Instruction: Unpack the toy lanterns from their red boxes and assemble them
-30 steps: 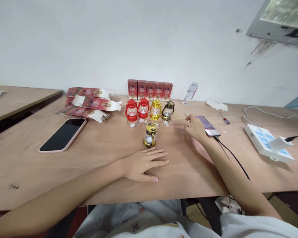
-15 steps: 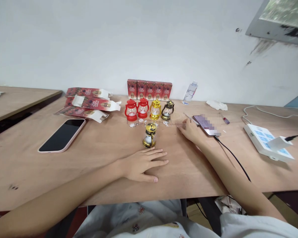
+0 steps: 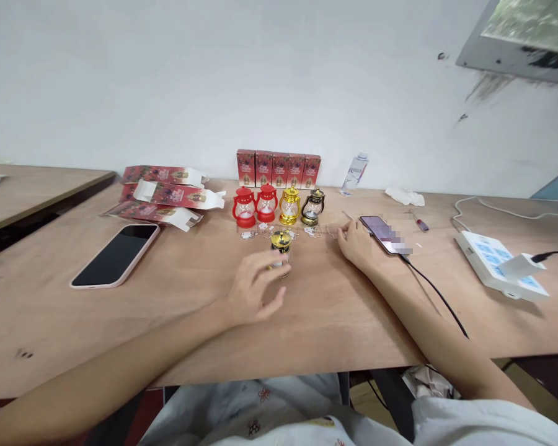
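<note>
A small bronze-and-gold lantern [image 3: 281, 240] with a clear body stands upright in the middle of the table. My left hand [image 3: 253, 285] is raised just in front of it, with fingers spread and partly covering its lower part. Whether the fingertips touch the lantern, I cannot tell. My right hand [image 3: 357, 244] rests on the table beside a phone [image 3: 381, 232], its fingers loosely bent and apart. A thin metal tool [image 3: 348, 215] lies by its fingertips, partly hidden. Small white pieces [image 3: 311, 231] are strewn behind the lantern.
Behind stand two red lanterns [image 3: 244, 207], a gold lantern [image 3: 289, 206] and a dark bronze lantern [image 3: 312, 207]. Several red boxes [image 3: 280, 169] line the wall. Opened boxes [image 3: 167, 193] and another phone [image 3: 116, 256] lie left. A bottle [image 3: 354, 173] and power strip [image 3: 497, 263] are right.
My left hand has lifted from lying flat on the table and moved forward to the lantern, its fingers now bent. My right hand has shifted only slightly. The lantern stands in the same place.
</note>
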The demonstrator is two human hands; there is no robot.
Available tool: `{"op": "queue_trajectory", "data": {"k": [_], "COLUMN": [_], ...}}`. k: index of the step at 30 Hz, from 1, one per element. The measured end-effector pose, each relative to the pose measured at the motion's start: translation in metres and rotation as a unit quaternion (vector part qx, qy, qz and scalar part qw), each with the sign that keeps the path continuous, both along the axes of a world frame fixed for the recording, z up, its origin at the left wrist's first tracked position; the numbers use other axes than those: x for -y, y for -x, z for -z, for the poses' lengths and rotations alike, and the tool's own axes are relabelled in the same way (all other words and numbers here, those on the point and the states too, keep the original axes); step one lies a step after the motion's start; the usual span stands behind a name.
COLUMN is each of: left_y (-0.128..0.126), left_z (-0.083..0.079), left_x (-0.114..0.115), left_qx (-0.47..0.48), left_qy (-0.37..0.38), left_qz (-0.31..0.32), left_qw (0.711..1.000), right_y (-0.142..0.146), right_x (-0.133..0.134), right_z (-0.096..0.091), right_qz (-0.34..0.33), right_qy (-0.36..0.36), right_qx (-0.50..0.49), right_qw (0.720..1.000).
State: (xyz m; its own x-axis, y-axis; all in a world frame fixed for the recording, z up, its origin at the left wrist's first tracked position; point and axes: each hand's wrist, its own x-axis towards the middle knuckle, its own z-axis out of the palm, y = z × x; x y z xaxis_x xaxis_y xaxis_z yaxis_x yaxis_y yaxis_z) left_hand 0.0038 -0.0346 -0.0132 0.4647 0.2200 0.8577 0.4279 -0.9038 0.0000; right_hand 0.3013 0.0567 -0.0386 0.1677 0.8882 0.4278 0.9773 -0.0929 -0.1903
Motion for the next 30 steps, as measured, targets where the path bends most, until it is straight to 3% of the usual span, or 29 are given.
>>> {"op": "queue_trajectory", "data": {"k": [2,4,8,12,15,21,26,30], "left_y": [0.001,0.001,0.002,0.003,0.003,0.001,-0.001,-0.002], "left_z": [-0.001,-0.001,0.004,0.01,0.012,0.006,-0.004,-0.005], "left_x": [-0.005,-0.012,-0.027,-0.036,-0.038,-0.036,-0.029,-0.025], "left_qx": [0.07,0.075,-0.022,-0.101,-0.13,-0.114,-0.079,-0.054], "left_qy": [0.07,0.143,0.293,0.392,0.412,0.417,0.434,0.395], "left_qz": [-0.057,-0.079,-0.078,-0.108,-0.109,-0.109,-0.122,-0.139], "left_qw": [0.993,0.984,0.953,0.908,0.895,0.895,0.889,0.906], "right_y": [0.002,0.003,0.004,0.006,0.013,0.044,0.066,0.069], "right_x": [0.002,0.003,0.005,0.007,0.012,0.033,0.048,0.053], "right_z": [-0.001,-0.002,-0.002,-0.002,-0.003,-0.005,-0.001,0.002], "right_qz": [-0.005,-0.015,-0.042,-0.071,-0.114,-0.229,-0.36,-0.401], "right_qy": [0.02,0.034,0.035,-0.018,-0.064,-0.091,-0.16,-0.23], "right_qx": [0.005,0.018,0.039,0.013,-0.019,-0.07,-0.091,-0.059], "right_qw": [1.0,0.999,0.998,0.997,0.991,0.967,0.915,0.885]}}
